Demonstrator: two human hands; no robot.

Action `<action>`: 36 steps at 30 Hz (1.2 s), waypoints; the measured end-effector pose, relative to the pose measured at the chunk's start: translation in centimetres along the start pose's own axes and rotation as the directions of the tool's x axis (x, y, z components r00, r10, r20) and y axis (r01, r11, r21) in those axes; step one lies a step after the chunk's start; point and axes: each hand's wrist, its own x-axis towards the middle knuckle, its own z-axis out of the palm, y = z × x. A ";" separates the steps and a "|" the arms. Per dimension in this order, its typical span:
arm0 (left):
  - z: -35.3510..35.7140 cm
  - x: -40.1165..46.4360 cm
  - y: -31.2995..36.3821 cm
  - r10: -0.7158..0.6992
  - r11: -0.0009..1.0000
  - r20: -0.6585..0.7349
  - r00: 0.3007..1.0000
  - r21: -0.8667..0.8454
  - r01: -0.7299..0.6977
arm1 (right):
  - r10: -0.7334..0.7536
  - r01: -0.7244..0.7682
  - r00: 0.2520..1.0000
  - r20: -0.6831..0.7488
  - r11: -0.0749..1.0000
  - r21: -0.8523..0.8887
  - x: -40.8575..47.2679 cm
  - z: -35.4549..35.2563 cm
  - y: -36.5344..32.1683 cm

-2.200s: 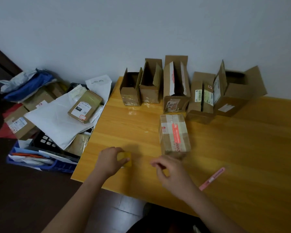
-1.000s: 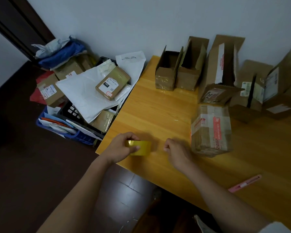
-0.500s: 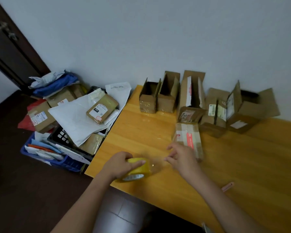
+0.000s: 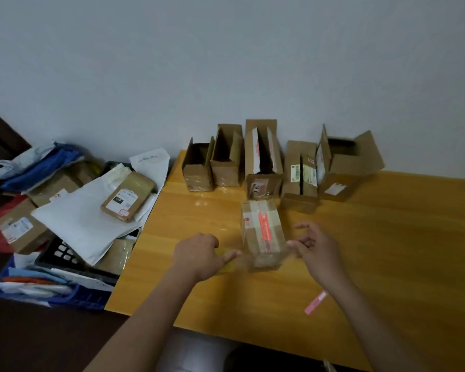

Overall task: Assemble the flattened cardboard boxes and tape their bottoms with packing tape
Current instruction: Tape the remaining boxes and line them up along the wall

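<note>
Mostly hidden, tape roll [image 4: 226, 260] sits behind left hand [image 4: 199, 257].

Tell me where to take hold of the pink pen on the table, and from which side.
Pinch the pink pen at mid-barrel, from above. It lies flat and slanted on the bare table, clear of the right hand, so its long sides are open to a two-finger pinch across its width.

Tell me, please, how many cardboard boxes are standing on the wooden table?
6. Five stand open along the wall. One closed box lies nearer, between the hands. None looks hidden.
</note>
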 end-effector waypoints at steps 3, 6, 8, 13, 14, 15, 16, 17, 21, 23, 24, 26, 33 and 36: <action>1.2 0.0 1.0 0.000 0.999 -0.013 1.000 0.044 0.000 | 0.023 -0.022 0.999 -0.033 1.000 0.007 0.1 0.3 1.1; 2.2 0.3 1.5 -0.026 0.999 -0.005 1.000 0.040 0.026 | 0.055 -0.052 0.997 -0.058 0.998 0.044 0.5 0.8 2.0; 2.6 0.4 1.6 -0.033 0.998 -0.007 0.999 0.044 0.033 | 0.065 -0.061 0.996 -0.067 0.996 0.063 0.7 1.0 2.5; 2.5 0.6 0.8 -0.059 0.994 -0.028 0.998 0.095 0.061 | 0.079 -0.073 0.994 -0.068 0.993 0.095 0.6 1.9 3.1; 2.5 0.6 0.7 -0.061 0.993 -0.030 0.998 0.096 0.063 | 0.076 -0.069 0.994 -0.080 0.993 0.091 0.6 2.0 3.1; 2.4 0.7 0.7 -0.062 0.993 -0.033 0.998 0.095 0.064 | 0.074 -0.065 0.993 -0.089 0.993 0.095 0.6 2.1 3.1; 2.3 0.8 0.7 -0.062 0.993 -0.038 0.997 0.094 0.065 | 0.074 -0.065 0.993 -0.094 0.993 0.102 0.7 2.1 3.0; 2.2 0.9 0.8 -0.062 0.993 -0.043 0.997 0.094 0.065 | 0.076 -0.065 0.992 -0.097 0.992 0.107 0.7 2.1 2.9; 2.1 1.3 0.8 -0.061 0.993 -0.053 0.997 0.094 0.065 | 0.084 -0.073 0.991 -0.103 0.992 0.107 1.0 2.0 2.8; 2.1 1.5 0.7 -0.071 0.993 -0.048 0.996 0.086 0.074 | 0.091 -0.080 0.991 -0.100 0.991 0.108 1.2 2.1 2.7; 2.2 1.6 0.6 -0.076 0.994 -0.043 0.996 0.081 0.080 | 0.094 -0.084 0.991 -0.098 0.991 0.100 1.3 2.1 2.7; 2.4 1.9 0.5 -0.086 0.992 -0.042 0.995 0.086 0.090 | 0.098 -0.091 0.991 -0.088 0.993 0.080 1.5 2.4 3.0; 4.3 2.8 1.4 -0.145 0.989 0.025 0.989 0.033 0.144 | 0.281 -0.259 0.959 -0.032 0.920 0.293 1.6 3.6 4.2; 5.2 2.8 1.9 -0.180 0.983 0.066 0.981 -0.020 0.182 | 0.386 -0.360 0.922 0.014 0.847 0.391 1.8 3.6 4.6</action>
